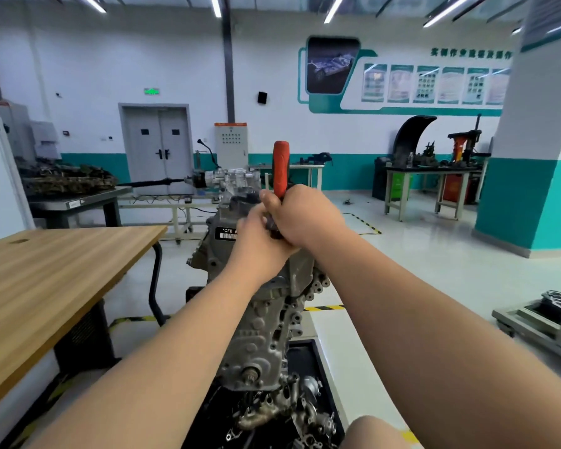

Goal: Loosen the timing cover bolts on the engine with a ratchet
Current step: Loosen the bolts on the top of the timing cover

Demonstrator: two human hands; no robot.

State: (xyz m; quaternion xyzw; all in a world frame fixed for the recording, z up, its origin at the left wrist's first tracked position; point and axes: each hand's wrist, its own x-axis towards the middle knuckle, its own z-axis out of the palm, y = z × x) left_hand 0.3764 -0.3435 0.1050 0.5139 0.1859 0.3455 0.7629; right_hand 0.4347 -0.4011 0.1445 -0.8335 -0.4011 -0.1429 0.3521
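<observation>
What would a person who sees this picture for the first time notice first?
Probably the red handle of the ratchet, standing upright at the centre, gripped by the right hand, with the left hand clasped just below it. Beneath them the grey engine fills the lower middle, and a wooden table lies to the left.

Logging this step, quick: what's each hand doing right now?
Left hand: grips the ratchet near its head.
Right hand: grips the ratchet's red handle.

Bright ceiling strip lights — edges warped.
</observation>
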